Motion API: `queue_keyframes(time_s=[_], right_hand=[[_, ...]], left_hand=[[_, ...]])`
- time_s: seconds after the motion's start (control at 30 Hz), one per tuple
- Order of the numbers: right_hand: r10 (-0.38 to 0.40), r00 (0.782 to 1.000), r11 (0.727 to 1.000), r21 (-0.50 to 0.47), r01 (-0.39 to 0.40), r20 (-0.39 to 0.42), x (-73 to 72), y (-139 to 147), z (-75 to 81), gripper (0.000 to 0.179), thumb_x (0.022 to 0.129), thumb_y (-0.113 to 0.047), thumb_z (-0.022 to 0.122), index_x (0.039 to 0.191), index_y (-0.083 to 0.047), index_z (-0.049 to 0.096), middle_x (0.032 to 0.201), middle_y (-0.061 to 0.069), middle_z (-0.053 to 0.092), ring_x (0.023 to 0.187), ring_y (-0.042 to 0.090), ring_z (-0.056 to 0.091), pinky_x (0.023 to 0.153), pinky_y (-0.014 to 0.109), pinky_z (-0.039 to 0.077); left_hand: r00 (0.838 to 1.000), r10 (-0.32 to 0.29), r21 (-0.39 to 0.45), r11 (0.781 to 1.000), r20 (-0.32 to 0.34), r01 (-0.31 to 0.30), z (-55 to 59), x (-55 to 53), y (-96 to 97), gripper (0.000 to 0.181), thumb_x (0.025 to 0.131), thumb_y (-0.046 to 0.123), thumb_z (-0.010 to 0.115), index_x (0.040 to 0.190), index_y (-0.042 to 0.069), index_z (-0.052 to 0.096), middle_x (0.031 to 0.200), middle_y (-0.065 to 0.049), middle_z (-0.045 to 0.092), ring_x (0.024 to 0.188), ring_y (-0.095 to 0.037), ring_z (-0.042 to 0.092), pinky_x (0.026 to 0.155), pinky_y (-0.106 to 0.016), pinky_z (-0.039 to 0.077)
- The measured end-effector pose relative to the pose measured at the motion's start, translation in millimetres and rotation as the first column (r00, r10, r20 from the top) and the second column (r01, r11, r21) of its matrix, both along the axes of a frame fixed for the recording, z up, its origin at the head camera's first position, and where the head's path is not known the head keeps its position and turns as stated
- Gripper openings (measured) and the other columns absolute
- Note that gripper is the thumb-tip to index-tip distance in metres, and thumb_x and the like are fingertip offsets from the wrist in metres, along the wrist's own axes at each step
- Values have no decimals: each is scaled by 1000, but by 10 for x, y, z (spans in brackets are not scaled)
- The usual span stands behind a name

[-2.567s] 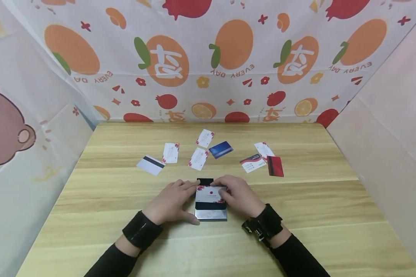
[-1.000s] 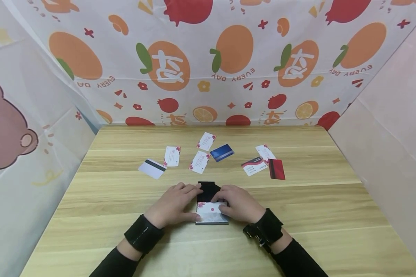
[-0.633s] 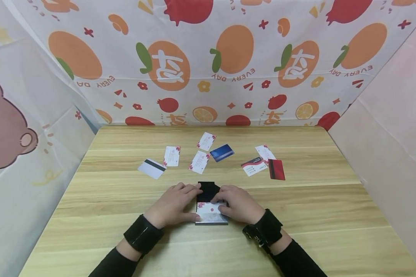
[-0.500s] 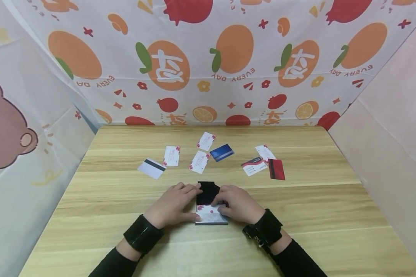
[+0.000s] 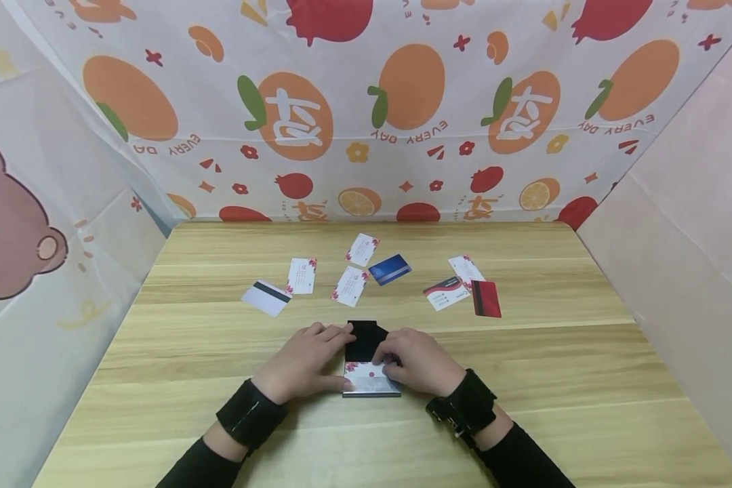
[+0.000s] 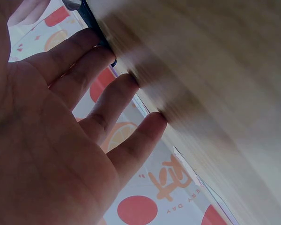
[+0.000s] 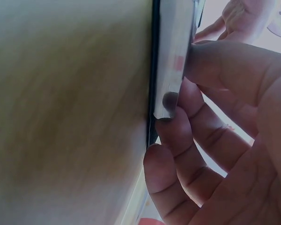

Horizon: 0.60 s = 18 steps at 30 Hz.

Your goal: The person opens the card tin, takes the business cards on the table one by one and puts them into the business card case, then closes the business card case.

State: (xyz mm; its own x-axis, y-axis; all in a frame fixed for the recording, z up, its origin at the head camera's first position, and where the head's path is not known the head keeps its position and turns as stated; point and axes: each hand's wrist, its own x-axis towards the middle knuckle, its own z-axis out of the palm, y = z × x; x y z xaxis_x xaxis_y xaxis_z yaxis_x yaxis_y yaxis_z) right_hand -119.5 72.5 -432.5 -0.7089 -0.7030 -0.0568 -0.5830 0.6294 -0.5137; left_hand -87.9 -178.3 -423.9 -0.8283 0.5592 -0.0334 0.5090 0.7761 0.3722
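Observation:
A card holder (image 5: 360,342) lies on the table, its black part away from me and its silvery part nearest. A white business card (image 5: 358,369) with red flowers sits partly in the silvery part. My left hand (image 5: 305,362) rests along the holder's left side, fingertips at the black part and thumb on the silvery corner. Its fingers look nearly straight in the left wrist view. My right hand (image 5: 423,362) has its fingers bent and pinches the card at its right side. In the right wrist view, the thumb (image 7: 225,65) lies against the holder and card edge.
Beyond the holder lie several cards: a white striped card (image 5: 266,298), white flowered cards such as one at the middle (image 5: 350,286), a blue card (image 5: 390,270), a pink-and-white card (image 5: 446,293) and a red card (image 5: 486,299). A printed cloth (image 5: 366,156) hangs behind the table (image 5: 524,379).
The white business card has slid toward me down the holder, showing more of the black part. The right hand followed it slightly, and the left thumb shifted onto the holder's corner.

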Motion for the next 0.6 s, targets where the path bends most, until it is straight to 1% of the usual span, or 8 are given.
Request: queue_keyframes(time_s=[0.2, 0.4, 0.5, 0.6], right_hand=[[-3, 1000, 1000, 18, 3, 6, 12, -8, -3, 18, 92, -18, 70, 109, -23, 75, 98, -12, 68, 91, 7, 56, 88, 31, 51], [7, 1000, 1000, 21, -7, 2, 21, -12, -23, 17, 96, -16, 62, 105, -25, 74, 97, -11, 65, 92, 9, 55, 89, 32, 50], [13, 1000, 1000, 20, -13, -6, 25, -12, -38, 17, 97, -17, 60, 103, -26, 73, 96, -12, 63, 90, 9, 53, 86, 30, 49], [16, 1000, 1000, 17, -15, -11, 28, -11, -51, 15, 96, -18, 61, 102, -27, 71, 95, -13, 61, 89, 9, 52, 81, 28, 47]], left_hand=[[1000, -7, -1, 1000, -8, 7, 1, 4, -1, 73, 81, 53, 77, 136, 9, 60, 142, -7, 57, 118, -28, 53, 98, -51, 45], [1000, -8, 4, 1000, -14, 8, 8, 7, 0, 72, 81, 52, 77, 136, 9, 60, 142, -7, 57, 116, -27, 53, 97, -50, 45], [1000, -9, 1, 1000, -18, 9, 0, 6, -3, 72, 81, 53, 77, 136, 8, 60, 143, -8, 57, 117, -28, 53, 97, -51, 45], [1000, -7, -2, 1000, -21, 7, -11, 1, -6, 73, 81, 54, 77, 136, 9, 60, 144, -8, 56, 117, -27, 53, 97, -51, 45]])
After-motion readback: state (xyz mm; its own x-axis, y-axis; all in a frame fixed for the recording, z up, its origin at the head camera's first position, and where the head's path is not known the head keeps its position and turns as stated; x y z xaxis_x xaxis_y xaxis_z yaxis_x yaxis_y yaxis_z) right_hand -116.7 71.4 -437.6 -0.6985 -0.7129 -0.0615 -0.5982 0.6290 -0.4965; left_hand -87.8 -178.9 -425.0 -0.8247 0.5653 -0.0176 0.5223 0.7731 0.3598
